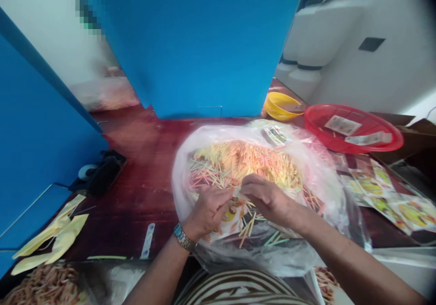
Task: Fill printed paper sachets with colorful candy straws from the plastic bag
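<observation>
Across a dark red surface (143, 169), a blue panel (204, 46) stands upright beyond your work, apparently screening you from the far side. A clear bag (182, 173) lies before you, near the front edge, its mouth spread wide, likely so that its contents stay gathered yet within easy reach. A red basket (322, 141) sits beyond it to your right, its shallow wall probably keeping the pale packs (342, 125) inside from sliding off. Printed packets (381, 196) lie flat nearer you on that side, seemingly kept handy. Your left hand (213, 207) has its thumb and fingers drawn together on a packet (235, 218), which hangs tilted over the bag, perhaps so that anything loose drops back in. Your right hand (269, 198) curls its fingers at the packet's upper edge; whether they grip it you cannot tell from here. A small yellow basket (282, 114) rests farther off, beside the red one. Smallest of all, pastel sticks (238, 159) heap inside the bag, some scattered just below your hands.
</observation>
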Motion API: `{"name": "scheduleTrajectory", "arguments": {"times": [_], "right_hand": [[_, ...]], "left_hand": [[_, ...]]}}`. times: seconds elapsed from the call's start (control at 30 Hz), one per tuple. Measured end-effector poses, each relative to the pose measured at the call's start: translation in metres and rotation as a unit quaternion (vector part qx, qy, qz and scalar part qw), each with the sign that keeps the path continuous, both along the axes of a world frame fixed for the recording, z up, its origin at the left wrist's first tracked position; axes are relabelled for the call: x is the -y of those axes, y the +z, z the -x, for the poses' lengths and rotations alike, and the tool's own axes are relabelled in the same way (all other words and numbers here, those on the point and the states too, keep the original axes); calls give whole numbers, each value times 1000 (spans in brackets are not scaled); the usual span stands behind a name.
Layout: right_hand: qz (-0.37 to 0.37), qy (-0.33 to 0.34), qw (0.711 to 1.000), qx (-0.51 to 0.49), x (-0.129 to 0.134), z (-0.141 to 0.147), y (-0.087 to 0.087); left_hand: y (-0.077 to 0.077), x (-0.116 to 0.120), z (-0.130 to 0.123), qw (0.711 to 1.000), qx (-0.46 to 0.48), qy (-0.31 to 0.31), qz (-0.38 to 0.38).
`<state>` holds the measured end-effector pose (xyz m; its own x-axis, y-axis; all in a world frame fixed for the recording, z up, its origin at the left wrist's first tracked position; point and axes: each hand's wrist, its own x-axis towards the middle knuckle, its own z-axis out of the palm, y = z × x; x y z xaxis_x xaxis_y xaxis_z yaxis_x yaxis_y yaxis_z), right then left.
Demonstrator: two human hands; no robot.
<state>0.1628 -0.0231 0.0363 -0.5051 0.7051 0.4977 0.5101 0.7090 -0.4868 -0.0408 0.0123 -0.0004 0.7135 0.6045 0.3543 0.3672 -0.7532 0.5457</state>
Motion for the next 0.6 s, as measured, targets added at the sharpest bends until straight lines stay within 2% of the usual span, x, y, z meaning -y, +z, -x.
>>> {"name": "scheduleTrajectory", "arguments": {"times": [0.1, 0.2, 0.3, 0.43, 0.53, 0.6], "right_hand": [[-35, -53, 997, -32, -3, -4, 5], [-34, -69, 995, -70, -1, -11, 20], [-24, -40, 997, -65, 3, -15, 32], [-12, 36, 999, -12, 4, -11, 30], [45, 59, 997, 14, 5, -2, 28], [88, 48, 994, 34, 6, 2, 30]], "left_hand": [[-1, 3, -1, 999, 43, -13, 11], [-4, 3, 2, 996, 88, 1, 9], [-6, 2, 4, 995, 94, 16, 1], [-3, 3, 3, 996, 79, 30, -6], [0, 6, -1, 998, 57, 4, -11], [-1, 7, -4, 998, 58, 0, -5]]}}
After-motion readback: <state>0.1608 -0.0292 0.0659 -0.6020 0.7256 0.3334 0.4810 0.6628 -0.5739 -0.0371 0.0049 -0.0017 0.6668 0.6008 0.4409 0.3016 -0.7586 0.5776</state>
